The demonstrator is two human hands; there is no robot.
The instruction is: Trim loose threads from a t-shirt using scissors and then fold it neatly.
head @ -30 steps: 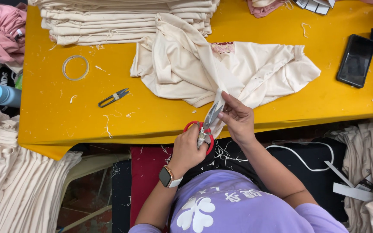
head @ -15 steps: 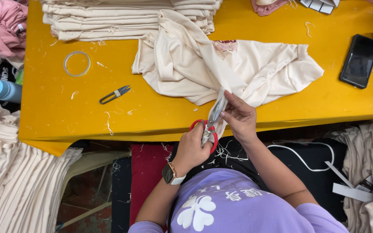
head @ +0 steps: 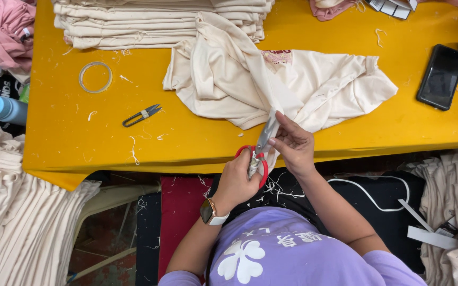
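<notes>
Yellow table (head: 70, 137), thread scraps, stacked cream shirts (head: 149, 21)

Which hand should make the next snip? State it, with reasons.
Probably left. The left hand grips the red-handled scissors, blades at the cream garment; the right hand is pinching the cloth taut.

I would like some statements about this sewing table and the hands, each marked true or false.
1. The left hand holds red-handled scissors. True.
2. The right hand pinches the cream garment beside the scissor blades. True.
3. The small thread snips lie on top of the garment. False: they lie on the bare yellow table, left of the garment.
4. The black phone lies on the table's right side. True.
5. The tape ring hangs on the blue bottle. False: it lies flat on the table, apart from the bottle.
</notes>
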